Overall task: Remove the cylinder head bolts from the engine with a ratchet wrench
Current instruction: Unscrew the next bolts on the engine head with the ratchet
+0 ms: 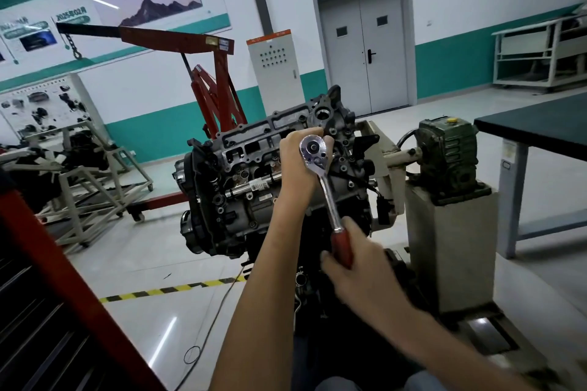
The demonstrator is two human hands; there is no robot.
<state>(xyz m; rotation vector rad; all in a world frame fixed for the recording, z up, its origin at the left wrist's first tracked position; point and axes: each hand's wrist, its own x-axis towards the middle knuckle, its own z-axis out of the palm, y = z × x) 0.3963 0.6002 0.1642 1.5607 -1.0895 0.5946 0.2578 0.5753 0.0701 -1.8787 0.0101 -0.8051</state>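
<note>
Frame centre: ratchet wrench (327, 187) on engine (254, 168), head up top, long axis running down & slightly right to red grip. L hand (297, 165) fingers curl round the head; R hand (355, 270) wraps the grip, lower centre. Bolt hidden under head; swing prob. pivots there.

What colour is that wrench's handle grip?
Dark red; the ratchet wrench grip shows clearest in the head view.

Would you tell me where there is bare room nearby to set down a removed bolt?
The dark workbench top, right of the green gearbox, shows bare. The engine face around the left hand and ratchet wrench is crowded.
</note>
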